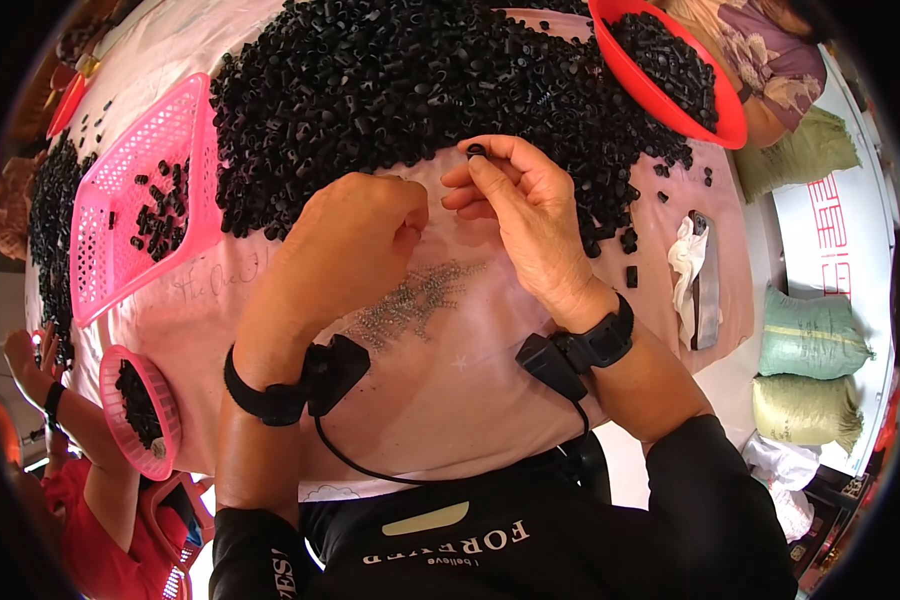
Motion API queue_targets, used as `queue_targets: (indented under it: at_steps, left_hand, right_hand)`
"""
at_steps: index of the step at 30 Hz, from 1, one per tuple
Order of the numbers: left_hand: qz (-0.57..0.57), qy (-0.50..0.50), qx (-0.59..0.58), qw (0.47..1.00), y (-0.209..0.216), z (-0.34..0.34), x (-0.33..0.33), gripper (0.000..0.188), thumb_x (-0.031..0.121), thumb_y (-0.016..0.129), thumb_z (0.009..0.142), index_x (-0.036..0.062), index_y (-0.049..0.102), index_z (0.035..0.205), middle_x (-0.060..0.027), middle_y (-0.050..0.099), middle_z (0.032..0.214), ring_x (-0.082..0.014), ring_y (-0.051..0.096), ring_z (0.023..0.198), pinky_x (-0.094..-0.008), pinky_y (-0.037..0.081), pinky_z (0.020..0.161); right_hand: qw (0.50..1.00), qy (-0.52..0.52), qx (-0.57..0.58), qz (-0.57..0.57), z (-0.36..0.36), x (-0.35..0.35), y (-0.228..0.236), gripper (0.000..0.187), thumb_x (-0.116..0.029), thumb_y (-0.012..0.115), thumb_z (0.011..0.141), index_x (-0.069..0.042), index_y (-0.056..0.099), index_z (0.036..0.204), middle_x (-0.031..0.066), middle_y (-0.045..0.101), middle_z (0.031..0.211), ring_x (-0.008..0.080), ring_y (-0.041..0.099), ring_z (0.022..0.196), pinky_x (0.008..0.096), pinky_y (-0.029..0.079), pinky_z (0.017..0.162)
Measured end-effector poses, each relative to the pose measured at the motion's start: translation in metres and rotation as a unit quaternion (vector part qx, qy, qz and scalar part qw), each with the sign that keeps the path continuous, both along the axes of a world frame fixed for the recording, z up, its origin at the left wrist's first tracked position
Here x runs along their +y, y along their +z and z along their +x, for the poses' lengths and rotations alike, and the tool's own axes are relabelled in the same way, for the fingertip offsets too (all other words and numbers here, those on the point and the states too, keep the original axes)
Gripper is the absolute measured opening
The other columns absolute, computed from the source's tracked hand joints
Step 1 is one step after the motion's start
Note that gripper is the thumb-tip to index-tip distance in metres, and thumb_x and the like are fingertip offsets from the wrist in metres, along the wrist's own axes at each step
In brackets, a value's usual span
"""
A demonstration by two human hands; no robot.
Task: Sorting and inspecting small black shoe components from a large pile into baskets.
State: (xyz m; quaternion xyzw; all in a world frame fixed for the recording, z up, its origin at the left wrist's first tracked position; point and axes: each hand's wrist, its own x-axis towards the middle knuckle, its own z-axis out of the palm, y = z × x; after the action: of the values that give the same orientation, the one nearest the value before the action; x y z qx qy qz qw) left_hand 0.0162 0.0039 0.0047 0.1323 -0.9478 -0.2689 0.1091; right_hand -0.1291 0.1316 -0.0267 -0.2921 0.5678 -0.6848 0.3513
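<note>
My right hand (530,205) pinches a small black plastic piece (476,151), round and hollow at its end, between thumb and forefinger. The other fingers curl below it. Beside it, my left hand (355,235) is closed with its back turned up. Its fingertips are hidden, so whatever it grips cannot be made out. Just beyond both hands spreads a big heap of similar black plastic pieces (400,80). Under and between my forearms lies a scatter of tiny silvery metal parts (420,305) on the pink cloth (450,400).
A pink mesh basket (88,235) with some black pieces stands at left, near a small pink bowl (170,445). Far right is a red basin (735,125) of pieces. A phone-like slab (706,290) lies at right. Other people (100,500) sit around the table. Full sacks (808,335) stand beyond.
</note>
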Motion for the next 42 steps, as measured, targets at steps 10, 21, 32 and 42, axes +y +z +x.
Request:
queue_targets:
  at_steps: [10, 21, 32, 42]
  left_hand:
    - [-0.034, -0.022, -0.062, 0.997, 0.002, 0.001, 0.017, 0.005, 0.004, 0.064, 0.074, 0.0017, 0.065, 0.078, -0.0149, 0.066, 0.078, -0.0364, 0.066, 0.077, -0.0447, 0.052, 0.069]
    - [-0.063, 0.002, -0.039, 0.997, 0.0, -0.003, 0.016, 0.007, 0.0, 0.06, 0.072, 0.001, 0.064, 0.078, -0.0156, 0.065, 0.083, -0.0384, 0.065, 0.084, -0.0467, 0.051, 0.072]
    - [0.068, 0.06, 0.133, 0.987, 0.014, -0.011, 0.002, 0.014, -0.007, 0.062, 0.084, -0.0023, 0.067, 0.096, -0.0144, 0.069, 0.081, -0.024, 0.069, 0.071, -0.0316, 0.052, 0.064]
    - [0.037, 0.092, 0.17, 0.98, 0.013, -0.019, 0.015, 0.012, -0.005, 0.065, 0.088, -0.0007, 0.07, 0.099, -0.0139, 0.072, 0.087, -0.0243, 0.073, 0.078, -0.0298, 0.056, 0.07]
  right_hand:
    - [1.0, 0.006, 0.02, -0.005, 0.0, -0.002, -0.007, 0.018, -0.012, 0.061, 0.101, 0.0, 0.066, 0.113, 0.0057, 0.071, 0.095, 0.012, 0.071, 0.082, 0.0252, 0.059, 0.072]
    - [1.0, 0.016, -0.005, 0.024, 0.001, -0.002, -0.006, 0.017, -0.006, 0.06, 0.1, 0.001, 0.066, 0.114, 0.0048, 0.07, 0.095, 0.0109, 0.07, 0.082, 0.0239, 0.059, 0.072]
    - [0.985, 0.07, 0.138, 0.076, 0.001, 0.001, -0.01, 0.018, -0.003, 0.063, 0.099, 0.002, 0.068, 0.115, 0.0054, 0.072, 0.098, 0.0098, 0.069, 0.085, 0.0232, 0.058, 0.075]
    - [0.992, 0.06, 0.104, 0.044, 0.005, 0.0, -0.005, 0.017, -0.002, 0.065, 0.095, 0.007, 0.069, 0.108, 0.0093, 0.074, 0.088, 0.011, 0.071, 0.076, 0.0247, 0.058, 0.069]
